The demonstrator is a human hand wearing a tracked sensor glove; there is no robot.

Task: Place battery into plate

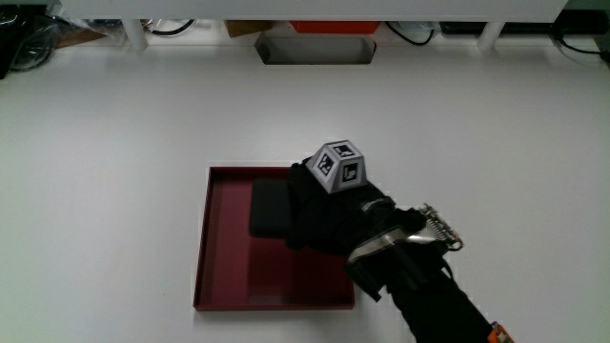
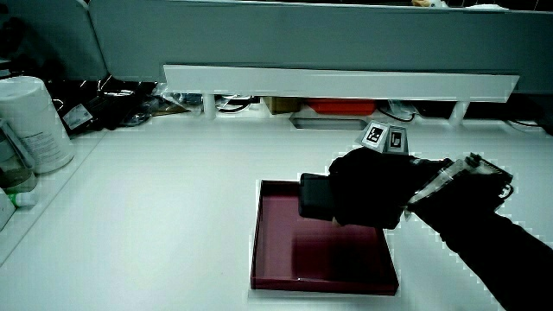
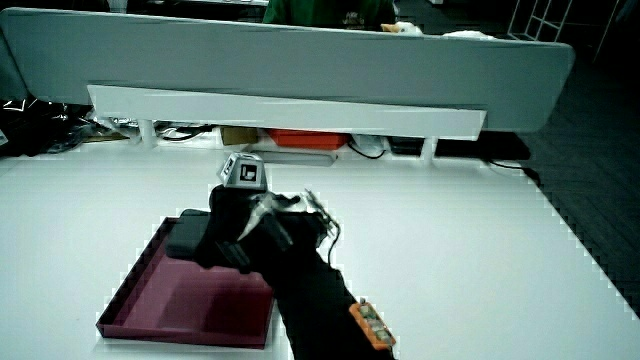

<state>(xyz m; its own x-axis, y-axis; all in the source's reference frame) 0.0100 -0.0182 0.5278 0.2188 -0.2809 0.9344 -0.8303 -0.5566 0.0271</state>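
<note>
A dark red square plate [image 1: 221, 257] lies on the white table, also seen in both side views [image 2: 276, 242] [image 3: 170, 300]. The gloved hand [image 1: 324, 211] hovers over the plate, its patterned cube [image 1: 339, 165] on its back. Its fingers are curled around a black block-shaped battery [image 1: 271, 208], held a little above the plate's floor, as a side view shows [image 2: 313, 195]. The battery's end sticks out from the fingers in a side view [image 3: 186, 238]. The forearm [image 1: 438, 300] reaches in from the table's edge nearest the person.
A low grey partition [image 2: 346, 39] stands at the table's edge farthest from the person, with a white shelf [image 2: 337, 82] and cables under it. A grey slot [image 1: 315, 50] is set in the table near the partition. A white canister [image 2: 33, 121] stands at the table's side.
</note>
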